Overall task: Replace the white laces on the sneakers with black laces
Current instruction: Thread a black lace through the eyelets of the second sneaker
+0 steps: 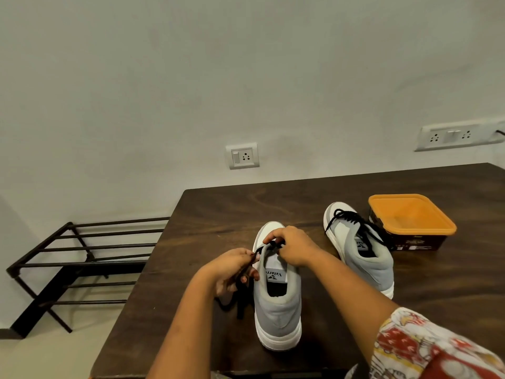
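Tabletop (218, 209); left hand (232, 269), right hand (293, 246) pinch black lace (241, 302)

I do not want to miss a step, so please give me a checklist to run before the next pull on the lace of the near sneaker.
1. Left hand holds the lace: ok.
2. Right hand pinches the lace over the near sneaker: ok.
3. Near sneaker stands flat on the table: ok.
4. Threading order right: cannot tell, hands hide it.
5. Lace ends even: cannot tell.
6. Far sneaker laced in black: ok.
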`<state>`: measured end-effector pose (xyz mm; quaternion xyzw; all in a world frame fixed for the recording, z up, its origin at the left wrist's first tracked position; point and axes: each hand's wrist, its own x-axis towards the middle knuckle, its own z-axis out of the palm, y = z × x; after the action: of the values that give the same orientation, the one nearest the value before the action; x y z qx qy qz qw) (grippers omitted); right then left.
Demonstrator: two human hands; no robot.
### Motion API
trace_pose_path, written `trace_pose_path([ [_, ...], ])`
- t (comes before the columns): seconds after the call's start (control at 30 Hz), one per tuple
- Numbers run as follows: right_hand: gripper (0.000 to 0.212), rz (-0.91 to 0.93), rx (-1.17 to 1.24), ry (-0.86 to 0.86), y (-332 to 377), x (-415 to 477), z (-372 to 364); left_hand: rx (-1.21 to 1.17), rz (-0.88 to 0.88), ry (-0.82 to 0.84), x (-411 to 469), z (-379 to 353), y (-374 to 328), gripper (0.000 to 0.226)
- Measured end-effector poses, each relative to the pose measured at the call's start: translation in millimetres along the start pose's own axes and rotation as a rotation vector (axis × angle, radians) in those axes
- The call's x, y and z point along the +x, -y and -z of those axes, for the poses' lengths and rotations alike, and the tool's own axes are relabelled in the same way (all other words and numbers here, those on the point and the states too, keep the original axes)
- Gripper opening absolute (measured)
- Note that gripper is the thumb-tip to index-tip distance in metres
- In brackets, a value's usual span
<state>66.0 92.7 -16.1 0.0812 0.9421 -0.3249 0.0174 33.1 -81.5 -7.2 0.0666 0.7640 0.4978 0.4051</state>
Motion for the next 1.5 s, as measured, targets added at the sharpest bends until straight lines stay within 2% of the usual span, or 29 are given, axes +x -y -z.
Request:
trace_pose_path([
  [0.07,0.056,0.004,-0.004,0.003,0,1,0,-0.02,-0.038,-0.046,-1,-1,-1,0.021],
  [0.13,0.058,0.001,-0.017,0.007,-1,0,0,0.01,-0.092,-0.177,2,2,1,0.023],
  [0.27,0.06,-0.001,-0.026,0.008,0,-1,-1,0.445,-0.107,-0.574,9,11,8,0.023],
  [0.33,0.063,0.0,-0.043,0.006,1,-2,-2,0.495,-0.115,-0.68,8,7,5,0.023],
  [0.47,0.064,0.004,-0.094,0.015,2,-2,-3,0.601,-0.155,-0.775,3,0,1,0.018],
  [0.63,0.061,-0.007,-0.095,0.027,5,-5,-2,0.417,-0.156,-0.909,-2,16,5,0.023],
  [0.73,0.066,-0.02,-0.111,0.025,7,-7,-2,0.44,-0.18,-0.963,-6,20,6,0.021],
  [0.83,0.068,-0.022,-0.098,0.027,6,-7,-1,0.61,-0.289,-0.921,-3,13,4,0.026],
  [0.9,0.067,-0.016,-0.084,0.035,4,-6,-1,0.681,-0.356,-0.779,6,4,2,0.03],
  [0.97,0.067,-0.011,-0.063,0.037,3,-6,0,0.677,-0.334,-0.601,15,-9,-1,0.03],
  [1.07,0.065,0.001,-0.038,0.036,-1,-6,1,0.438,-0.319,-0.449,23,-22,-1,0.031],
  [1.27,0.065,0.012,-0.016,0.064,0,-5,3,0.054,-0.244,-0.396,18,-20,-3,0.021],
  [1.43,0.065,0.003,-0.034,0.058,3,-6,4,-0.129,-0.148,-0.374,13,-15,-12,0.032],
  [1.5,0.066,-0.013,0.0,0.039,4,-9,4,-0.289,-0.142,-0.406,5,-6,-19,0.034],
])
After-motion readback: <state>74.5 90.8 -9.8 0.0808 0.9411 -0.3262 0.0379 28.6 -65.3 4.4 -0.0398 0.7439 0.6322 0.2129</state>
